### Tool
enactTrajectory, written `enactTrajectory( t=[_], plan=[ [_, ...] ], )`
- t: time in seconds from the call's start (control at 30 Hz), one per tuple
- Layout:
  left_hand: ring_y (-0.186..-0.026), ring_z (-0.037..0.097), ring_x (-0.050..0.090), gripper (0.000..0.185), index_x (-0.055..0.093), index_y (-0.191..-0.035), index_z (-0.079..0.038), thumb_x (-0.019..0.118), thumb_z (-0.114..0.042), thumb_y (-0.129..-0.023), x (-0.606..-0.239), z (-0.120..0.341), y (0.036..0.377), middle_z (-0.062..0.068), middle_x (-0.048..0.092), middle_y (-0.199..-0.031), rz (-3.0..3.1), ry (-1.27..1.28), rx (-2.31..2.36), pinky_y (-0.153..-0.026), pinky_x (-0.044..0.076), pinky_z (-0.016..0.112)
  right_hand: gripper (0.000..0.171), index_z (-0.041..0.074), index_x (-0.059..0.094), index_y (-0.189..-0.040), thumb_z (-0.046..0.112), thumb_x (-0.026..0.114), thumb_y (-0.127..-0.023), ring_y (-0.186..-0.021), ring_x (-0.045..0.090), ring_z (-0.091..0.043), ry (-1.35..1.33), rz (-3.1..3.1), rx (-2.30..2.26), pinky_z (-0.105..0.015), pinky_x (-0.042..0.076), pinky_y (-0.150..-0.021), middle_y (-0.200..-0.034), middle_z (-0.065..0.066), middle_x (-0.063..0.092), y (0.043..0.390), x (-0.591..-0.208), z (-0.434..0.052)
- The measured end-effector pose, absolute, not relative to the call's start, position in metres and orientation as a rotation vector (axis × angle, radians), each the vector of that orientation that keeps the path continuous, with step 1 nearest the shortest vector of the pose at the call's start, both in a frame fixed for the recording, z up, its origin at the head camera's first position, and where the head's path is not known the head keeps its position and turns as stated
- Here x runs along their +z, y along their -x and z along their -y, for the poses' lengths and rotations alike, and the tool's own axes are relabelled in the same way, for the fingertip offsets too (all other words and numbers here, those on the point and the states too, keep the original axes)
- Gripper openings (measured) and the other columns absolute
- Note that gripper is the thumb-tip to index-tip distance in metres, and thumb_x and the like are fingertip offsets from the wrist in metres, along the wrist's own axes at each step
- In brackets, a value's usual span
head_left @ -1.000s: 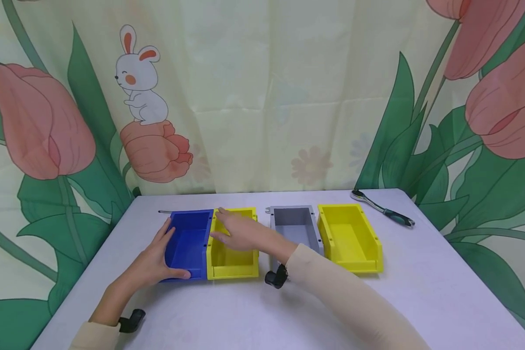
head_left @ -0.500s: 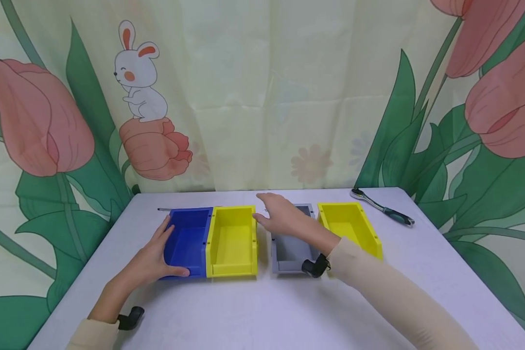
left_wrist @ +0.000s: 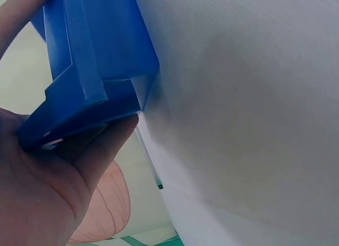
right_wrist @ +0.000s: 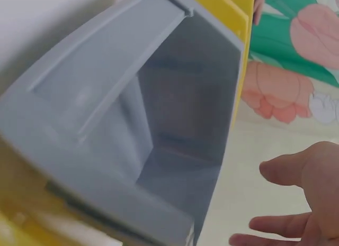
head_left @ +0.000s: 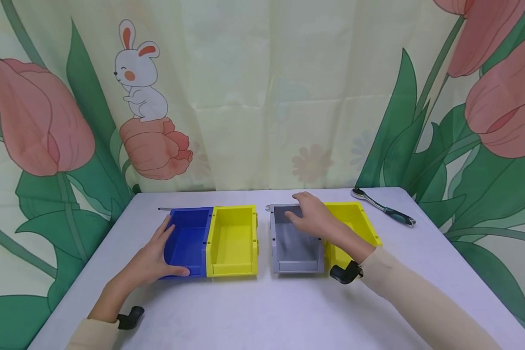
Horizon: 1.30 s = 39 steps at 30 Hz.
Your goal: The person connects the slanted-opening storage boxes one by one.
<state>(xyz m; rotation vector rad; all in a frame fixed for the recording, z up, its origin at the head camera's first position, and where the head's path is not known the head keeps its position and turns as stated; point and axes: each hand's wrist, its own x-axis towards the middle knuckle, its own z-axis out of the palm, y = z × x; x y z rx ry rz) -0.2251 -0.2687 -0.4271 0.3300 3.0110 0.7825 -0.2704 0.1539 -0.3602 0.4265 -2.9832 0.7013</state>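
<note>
My left hand (head_left: 150,262) holds the left front corner of a blue bin (head_left: 189,238); in the left wrist view its thumb lies against the bin's front end and its fingers along the side. Touching the blue bin's right side is a yellow bin (head_left: 233,238). Past a gap stands a grey bin (head_left: 295,250). Over its right rear part hovers my right hand (head_left: 317,218), fingers spread and holding nothing; the right wrist view shows it apart from the grey bin. A second yellow bin (head_left: 356,223) stands right of the grey one, partly hidden by my right arm.
A ratchet wrench (head_left: 385,209) with a dark green handle lies at the back right of the white table (head_left: 227,311). Behind the blue bin a thin metal rod (head_left: 164,209) pokes out. A small metal fork-shaped tip (head_left: 268,208) shows behind the grey bin.
My right hand has moved right, from over the left yellow bin to over the grey bin. My left hand stays on the blue bin. The bins look unmoved.
</note>
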Motion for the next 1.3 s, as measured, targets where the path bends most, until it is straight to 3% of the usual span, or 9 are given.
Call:
enactTrajectory(
  t=[0.47,0.53,0.67,0.73,0.8,1.0,1.3],
  plan=[
    [-0.156,0.060,0.026,0.145,0.019,-0.166,0.005,0.096,-0.063,-0.064,-0.427,0.270,0.225,0.022,0.000,-0.179,-3.029,-0.329,0.768,-0.113,0.041,0.076,0.069,-0.010,0.040,-0.156,0.027,0.067,-0.104,-0.142,0.054,-0.046,-0.221,3.060,0.669,-0.060,0.049,-0.119,-0.156,-0.032,0.051,0.260,-0.366,-0.167],
    [-0.155,0.060,0.026,0.145,0.019,-0.166,0.006,0.096,-0.063,-0.064,-0.427,0.271,0.225,0.022,0.000,-0.179,-3.030,-0.331,0.767,-0.113,0.041,0.076,0.069,-0.012,0.040,-0.155,0.025,0.067,-0.104,-0.136,0.060,-0.045,-0.217,3.072,0.651,-0.058,0.053,-0.115,-0.153,-0.033,0.054,0.259,-0.365,-0.166],
    [-0.155,0.060,0.026,0.145,0.019,-0.166,0.006,0.096,-0.062,-0.064,-0.428,0.271,0.226,0.022,0.001,-0.179,-3.032,-0.332,0.767,-0.112,0.042,0.076,0.060,-0.015,0.046,-0.146,0.022,0.068,-0.104,-0.093,0.071,-0.033,-0.215,3.111,0.601,-0.039,0.066,-0.082,-0.118,-0.030,0.070,0.258,-0.364,-0.166],
    [-0.155,0.060,0.026,0.145,0.019,-0.166,0.006,0.096,-0.062,-0.064,-0.428,0.270,0.226,0.022,0.001,-0.179,-3.034,-0.332,0.765,-0.111,0.042,0.076,0.053,-0.014,0.051,-0.140,0.020,0.069,-0.103,-0.074,0.065,-0.025,-0.208,3.127,0.583,-0.030,0.059,-0.064,-0.097,-0.022,0.069,0.257,-0.364,-0.166],
    [-0.155,0.060,0.026,0.145,0.019,-0.166,0.006,0.096,-0.062,-0.064,-0.429,0.270,0.226,0.022,0.001,-0.179,-3.033,-0.334,0.766,-0.112,0.042,0.076,0.049,-0.013,0.054,-0.136,0.019,0.070,-0.103,-0.066,0.059,-0.022,-0.179,3.152,0.596,-0.025,0.050,-0.057,-0.084,-0.015,0.062,0.257,-0.366,-0.166],
    [-0.155,0.060,0.026,0.145,0.019,-0.166,0.006,0.097,-0.062,-0.064,-0.429,0.270,0.226,0.022,0.001,-0.179,-3.027,-0.333,0.777,-0.112,0.041,0.077,0.050,-0.014,0.053,-0.142,0.010,0.070,-0.101,-0.068,0.060,-0.021,-0.150,3.170,0.612,-0.022,0.048,-0.057,-0.090,-0.016,0.064,0.256,-0.371,-0.166],
    [-0.155,0.061,0.027,0.145,0.019,-0.166,0.005,0.096,-0.062,-0.064,-0.428,0.270,0.226,0.022,0.001,-0.179,-3.026,-0.334,0.780,-0.111,0.042,0.077,0.052,-0.011,0.055,-0.144,0.006,0.072,-0.097,-0.072,0.063,-0.023,-0.085,3.127,0.629,-0.022,0.051,-0.056,-0.121,-0.026,0.071,0.256,-0.375,-0.168]
  ],
)
